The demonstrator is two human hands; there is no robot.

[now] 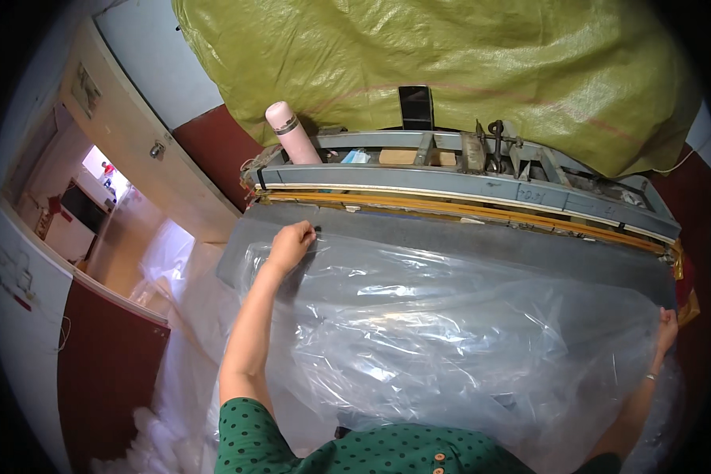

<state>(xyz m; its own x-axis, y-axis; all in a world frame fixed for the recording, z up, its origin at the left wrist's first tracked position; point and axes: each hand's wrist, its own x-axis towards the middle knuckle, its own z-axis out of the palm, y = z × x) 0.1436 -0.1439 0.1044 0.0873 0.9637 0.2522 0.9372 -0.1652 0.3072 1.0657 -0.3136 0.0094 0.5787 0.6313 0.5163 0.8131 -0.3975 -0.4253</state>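
A wide sheet of clear plastic film (419, 316) lies over the grey work surface (498, 245) and hangs toward my body. My left hand (292, 243) pinches the film's far edge near its left end, held just over the grey surface. Far to the right, my right hand (667, 328) is closed on the film's right corner. Between the two hands the edge runs nearly straight, and the film is wrinkled and shiny below it.
Behind the surface stands a long grey metal frame (466, 175) with orange strips (450, 212). A pink bottle (292, 134) and a dark phone (415, 107) rest there. Yellow-green sheeting (450, 55) covers the back. More film piles at left, by an open door (146, 134).
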